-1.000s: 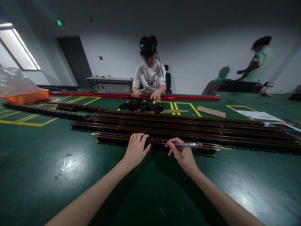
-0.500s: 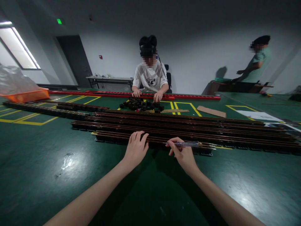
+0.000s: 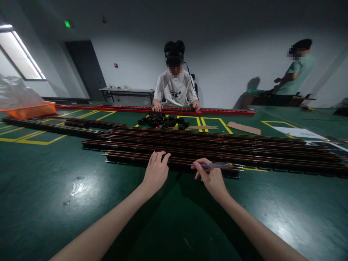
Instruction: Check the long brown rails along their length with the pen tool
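My left hand (image 3: 156,171) lies with fingers stretched flat on the nearest of several long dark brown rails (image 3: 174,161) that run across the green table (image 3: 67,203). My right hand (image 3: 210,177) is closed around a clear-handled screwdriver (image 3: 217,165), which lies level over the same rail and points right. The two hands are about a hand's width apart on that nearest rail.
Across the table sits a person in a white shirt (image 3: 175,90) with both hands on a long red rail (image 3: 152,108), a heap of small black parts (image 3: 163,121) before them. An orange tray (image 3: 28,108) stands far left. Another person (image 3: 295,72) stands at the back right.
The nearest rail has slid to the left under my hands. The seated person's hand moved to the right along the red rail.
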Demonstrator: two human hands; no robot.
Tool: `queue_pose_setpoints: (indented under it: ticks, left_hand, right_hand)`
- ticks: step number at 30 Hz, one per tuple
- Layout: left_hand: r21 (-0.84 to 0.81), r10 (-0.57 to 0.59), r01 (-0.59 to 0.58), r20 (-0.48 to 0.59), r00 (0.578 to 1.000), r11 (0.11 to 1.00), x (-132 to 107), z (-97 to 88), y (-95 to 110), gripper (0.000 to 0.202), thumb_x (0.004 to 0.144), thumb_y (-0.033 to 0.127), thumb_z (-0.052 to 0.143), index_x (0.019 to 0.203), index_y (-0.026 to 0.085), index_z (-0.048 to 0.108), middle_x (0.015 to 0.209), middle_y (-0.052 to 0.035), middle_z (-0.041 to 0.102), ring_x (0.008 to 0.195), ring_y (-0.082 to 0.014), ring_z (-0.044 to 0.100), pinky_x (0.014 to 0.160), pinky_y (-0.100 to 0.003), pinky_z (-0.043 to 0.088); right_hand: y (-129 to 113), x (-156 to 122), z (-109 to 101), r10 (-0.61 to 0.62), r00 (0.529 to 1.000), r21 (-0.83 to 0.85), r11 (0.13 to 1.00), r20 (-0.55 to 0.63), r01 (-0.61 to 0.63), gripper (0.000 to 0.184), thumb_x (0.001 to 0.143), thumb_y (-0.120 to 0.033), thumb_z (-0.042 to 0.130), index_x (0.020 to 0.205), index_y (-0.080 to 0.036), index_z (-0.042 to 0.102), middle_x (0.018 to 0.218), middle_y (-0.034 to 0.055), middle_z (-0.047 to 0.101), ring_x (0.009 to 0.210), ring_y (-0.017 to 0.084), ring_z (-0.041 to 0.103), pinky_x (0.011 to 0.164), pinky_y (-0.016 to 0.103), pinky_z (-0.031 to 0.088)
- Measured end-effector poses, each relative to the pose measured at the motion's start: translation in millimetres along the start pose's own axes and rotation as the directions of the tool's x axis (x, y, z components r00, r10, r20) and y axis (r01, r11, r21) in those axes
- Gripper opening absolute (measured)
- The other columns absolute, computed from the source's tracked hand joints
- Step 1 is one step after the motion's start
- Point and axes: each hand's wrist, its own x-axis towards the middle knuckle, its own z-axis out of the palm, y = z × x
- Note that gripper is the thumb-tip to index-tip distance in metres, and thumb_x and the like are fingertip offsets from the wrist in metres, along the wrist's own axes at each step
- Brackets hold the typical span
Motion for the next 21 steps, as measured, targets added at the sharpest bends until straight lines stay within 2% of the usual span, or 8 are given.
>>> queue_pose_setpoints:
  ticks: [13, 21]
  left_hand:
    - [0.006, 0.014, -0.014, 0.035, 0.999, 1.000, 0.7, 0.4, -0.3, 0.043, 0.082, 0.007, 0.034, 0.121, 0.011, 0.051, 0.118, -0.0121, 0.058, 0.115, -0.0244, 0.049, 0.105, -0.048, 0.035]
    - [-0.001, 0.013, -0.013, 0.046, 0.999, 1.000, 0.4, 1.7, -1.6, 0.043, 0.082, 0.008, 0.033, 0.122, 0.012, 0.051, 0.117, -0.0116, 0.059, 0.115, -0.0239, 0.050, 0.105, -0.048, 0.035]
  right_hand:
    - [0.8, 0.2, 0.2, -0.016, 1.000, 0.003, 1.000, -0.002, 0.016, 0.027, 0.085, -0.043, 0.051, 0.080, -0.018, 0.060, 0.078, 0.0061, 0.071, 0.049, 0.014, 0.061, 0.045, 0.025, 0.047]
    - [-2.5, -0.4, -2.1, -0.029, 0.995, -0.013, 1.000, -0.093, 0.028, 0.026, 0.084, -0.042, 0.052, 0.075, -0.018, 0.059, 0.066, 0.0061, 0.069, 0.046, 0.015, 0.061, 0.042, 0.024, 0.045]
